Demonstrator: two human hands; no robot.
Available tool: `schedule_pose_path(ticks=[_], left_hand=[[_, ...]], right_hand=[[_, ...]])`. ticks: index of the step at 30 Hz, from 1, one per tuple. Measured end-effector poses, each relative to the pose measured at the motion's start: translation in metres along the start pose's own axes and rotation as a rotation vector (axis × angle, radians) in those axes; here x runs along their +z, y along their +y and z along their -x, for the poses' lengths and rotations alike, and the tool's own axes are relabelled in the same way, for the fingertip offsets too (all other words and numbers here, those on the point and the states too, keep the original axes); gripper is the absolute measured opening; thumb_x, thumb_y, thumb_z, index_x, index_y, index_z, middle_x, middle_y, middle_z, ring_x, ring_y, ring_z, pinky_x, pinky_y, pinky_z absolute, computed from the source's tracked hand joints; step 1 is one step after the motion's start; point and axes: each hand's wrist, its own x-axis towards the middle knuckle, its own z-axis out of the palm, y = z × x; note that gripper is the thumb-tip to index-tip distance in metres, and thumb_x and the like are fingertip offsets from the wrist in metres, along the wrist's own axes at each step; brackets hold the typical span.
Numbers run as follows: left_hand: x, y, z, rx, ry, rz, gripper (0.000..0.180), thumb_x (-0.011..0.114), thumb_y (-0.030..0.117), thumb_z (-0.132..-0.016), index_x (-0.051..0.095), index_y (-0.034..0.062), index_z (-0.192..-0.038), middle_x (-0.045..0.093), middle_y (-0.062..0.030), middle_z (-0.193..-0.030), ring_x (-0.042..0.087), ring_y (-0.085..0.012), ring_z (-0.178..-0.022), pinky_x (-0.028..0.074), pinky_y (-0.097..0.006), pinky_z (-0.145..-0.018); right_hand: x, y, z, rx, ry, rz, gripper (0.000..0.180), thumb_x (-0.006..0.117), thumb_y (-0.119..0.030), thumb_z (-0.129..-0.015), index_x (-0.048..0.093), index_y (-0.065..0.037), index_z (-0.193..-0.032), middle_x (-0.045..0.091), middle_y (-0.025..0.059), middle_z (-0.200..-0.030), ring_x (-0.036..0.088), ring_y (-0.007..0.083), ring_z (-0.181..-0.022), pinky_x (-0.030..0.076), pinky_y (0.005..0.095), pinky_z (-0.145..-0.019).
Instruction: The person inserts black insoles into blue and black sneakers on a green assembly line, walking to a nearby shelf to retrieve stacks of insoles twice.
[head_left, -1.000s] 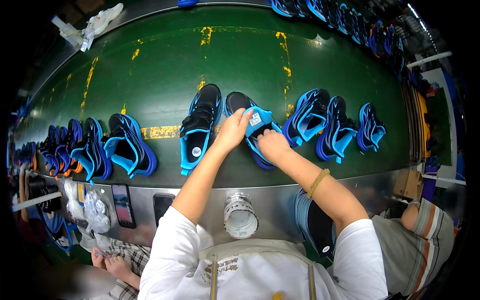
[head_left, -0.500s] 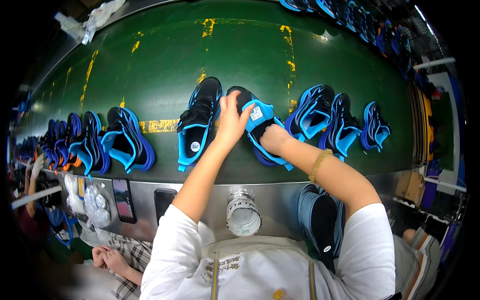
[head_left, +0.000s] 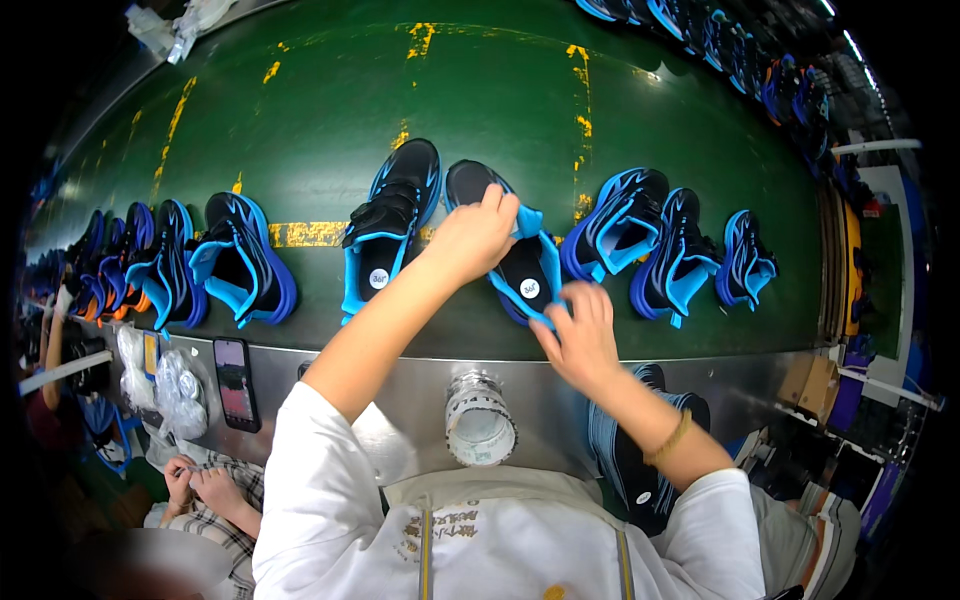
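A black and blue sneaker (head_left: 520,272) stands on the green work surface with its heel toward me. My left hand (head_left: 478,236) is closed over its tongue and strap area, covering much of the upper. At the heel collar, my right hand (head_left: 583,338) grips the light-blue edge with thumb and fingers. Inside the shoe, a black insole with a round white sticker (head_left: 529,288) shows. Just left of it, apart from my hands, is a matching sneaker (head_left: 393,225) with its strap across the top and the same kind of sticker inside.
More sneakers stand right (head_left: 617,225) and left (head_left: 240,260). A tape roll (head_left: 480,420) and a phone (head_left: 236,385) lie on the metal ledge (head_left: 330,400). Dark insoles are stacked (head_left: 640,440) by my right forearm. Another person's hands (head_left: 205,487) are at lower left.
My right hand has come out of the shoe to its heel, uncovering the insole sticker. My left hand has moved over the tongue, whose labelled flap is now mostly hidden.
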Motion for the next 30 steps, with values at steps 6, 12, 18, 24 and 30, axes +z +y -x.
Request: schedule_pose_path(ticks=[6,12,18,24,30], left_hand=[[-0.005,0.042,0.035,0.191,0.130,-0.408,0.032,0.065,0.024,-0.069,0.045,0.0050,-0.084,0.050,-0.0143,-0.087,0.056,-0.0232,-0.056,0.046,-0.032,-0.053],[0.020,0.003,0.016,0.081,0.000,-0.750,0.018,0.050,0.013,-0.076,0.048,0.0058,-0.092,0.046,-0.0270,-0.109,0.058,-0.0223,-0.045,0.046,-0.032,-0.038],[-0.026,0.022,-0.017,-0.101,-0.439,-0.364,0.022,0.044,0.008,-0.078,0.052,0.0069,-0.099,0.031,-0.0279,-0.130,0.057,-0.0381,-0.090,0.048,-0.040,-0.077],[-0.086,0.032,-0.067,-0.291,0.103,0.872,0.014,0.050,0.010,-0.078,0.058,-0.0004,-0.073,0.062,-0.0081,-0.095,0.044,-0.0052,-0.059,0.035,-0.019,-0.053],[0.006,0.083,-0.113,-0.114,0.005,0.418,0.023,0.058,0.026,-0.075,0.053,0.0065,-0.087,0.050,-0.0039,-0.072,0.046,-0.0148,-0.059,0.038,-0.029,-0.050]], right_hand=[[0.003,-0.008,0.072,0.173,-0.173,-0.073,0.038,0.055,-0.016,-0.079,0.048,-0.005,-0.115,0.042,0.0217,-0.116,0.040,0.0321,-0.112,0.026,0.0499,-0.095],[-0.026,-0.040,0.083,0.254,-0.124,-0.232,0.059,0.052,-0.017,-0.080,0.027,-0.006,-0.132,0.034,0.0216,-0.128,0.032,0.0318,-0.121,0.020,0.0483,-0.099],[-0.083,-0.030,0.188,0.458,0.072,-0.074,0.042,0.064,-0.015,-0.071,0.050,-0.002,-0.109,0.036,0.0205,-0.126,0.039,0.0390,-0.110,0.033,0.0450,-0.091],[-0.091,-0.039,0.272,0.891,-0.033,-0.007,0.045,0.069,-0.023,-0.067,0.051,-0.003,-0.104,0.038,0.0223,-0.124,0.041,0.0384,-0.107,0.033,0.0458,-0.089],[-0.093,-0.032,0.283,0.660,0.092,0.159,0.046,0.073,-0.023,-0.062,0.051,-0.003,-0.097,0.042,0.0205,-0.116,0.044,0.0391,-0.100,0.035,0.0429,-0.088]])
